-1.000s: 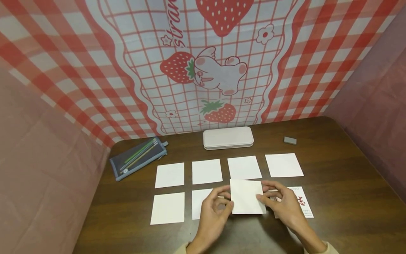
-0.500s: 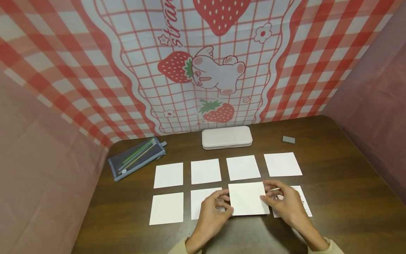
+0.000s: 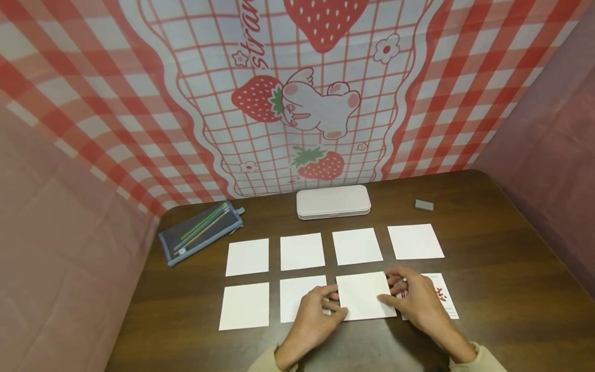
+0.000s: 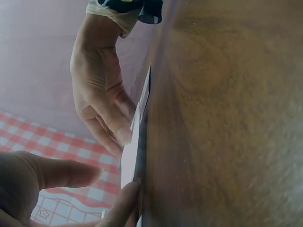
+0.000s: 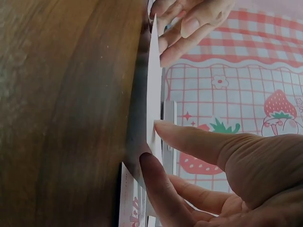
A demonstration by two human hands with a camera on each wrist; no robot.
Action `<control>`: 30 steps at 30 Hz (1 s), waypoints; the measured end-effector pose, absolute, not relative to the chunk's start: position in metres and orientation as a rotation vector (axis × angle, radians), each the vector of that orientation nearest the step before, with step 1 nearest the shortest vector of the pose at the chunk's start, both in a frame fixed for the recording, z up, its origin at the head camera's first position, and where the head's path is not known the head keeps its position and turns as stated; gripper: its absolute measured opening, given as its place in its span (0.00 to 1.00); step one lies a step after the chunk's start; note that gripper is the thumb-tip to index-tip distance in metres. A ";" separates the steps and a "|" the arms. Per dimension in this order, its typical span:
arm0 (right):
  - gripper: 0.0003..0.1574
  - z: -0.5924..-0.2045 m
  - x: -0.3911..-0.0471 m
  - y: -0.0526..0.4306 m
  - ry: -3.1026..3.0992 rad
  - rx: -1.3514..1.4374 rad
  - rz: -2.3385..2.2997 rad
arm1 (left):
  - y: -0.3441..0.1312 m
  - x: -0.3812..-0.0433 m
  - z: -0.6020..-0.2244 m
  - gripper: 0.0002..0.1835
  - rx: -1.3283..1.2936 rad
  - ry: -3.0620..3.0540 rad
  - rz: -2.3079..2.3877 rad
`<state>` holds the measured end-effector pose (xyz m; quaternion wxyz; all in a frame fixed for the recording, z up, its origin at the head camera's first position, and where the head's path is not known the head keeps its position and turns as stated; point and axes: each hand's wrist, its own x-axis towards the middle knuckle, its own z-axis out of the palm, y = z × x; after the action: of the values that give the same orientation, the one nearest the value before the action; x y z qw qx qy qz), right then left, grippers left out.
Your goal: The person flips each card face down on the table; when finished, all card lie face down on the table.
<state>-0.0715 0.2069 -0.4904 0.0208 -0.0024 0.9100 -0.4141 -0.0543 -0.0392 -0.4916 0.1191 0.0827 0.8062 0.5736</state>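
Observation:
A blank white square card [image 3: 364, 294] is held just above the table, slightly tilted, in the front row of cards. My right hand [image 3: 420, 302] pinches its right edge, thumb on top and a finger beneath, as the right wrist view shows. At the card's left edge is my left hand [image 3: 315, 316]; one finger touches the card, while its thumb [image 4: 71, 174] stands apart from it in the left wrist view. Partly under my right hand lies a card with red print [image 3: 443, 297]. Behind my left hand, another white card [image 3: 297, 294] is partly covered.
A back row of several white cards [image 3: 358, 246] lies on the brown table [image 3: 502, 258]. One more card [image 3: 244, 306] is at front left. Behind are a mesh pencil pouch [image 3: 201, 233], a white case [image 3: 333, 202] and a small grey block [image 3: 424, 205]. A strawberry-patterned cloth [image 3: 321, 103] hangs behind.
The held card has come down closer to the table and lies flatter, shifting slightly right and toward the front edge. Both hands have moved with it.

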 end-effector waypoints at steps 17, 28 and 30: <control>0.37 -0.488 -0.076 0.210 2.789 -0.041 -1.228 | -0.042 -0.063 -0.487 0.29 0.293 2.419 1.540; 0.34 -0.486 -0.070 0.214 2.811 -0.010 -1.233 | -0.035 -0.061 -0.484 0.28 0.303 2.365 1.616; 0.33 -0.486 -0.069 0.216 2.829 -0.004 -1.242 | -0.031 -0.061 -0.484 0.28 0.315 2.333 1.646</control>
<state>-0.0694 0.2163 -0.4859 0.0259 -0.0014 0.9153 -0.4020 -0.0607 -0.0315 -0.4839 0.1339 0.1085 0.8048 0.5679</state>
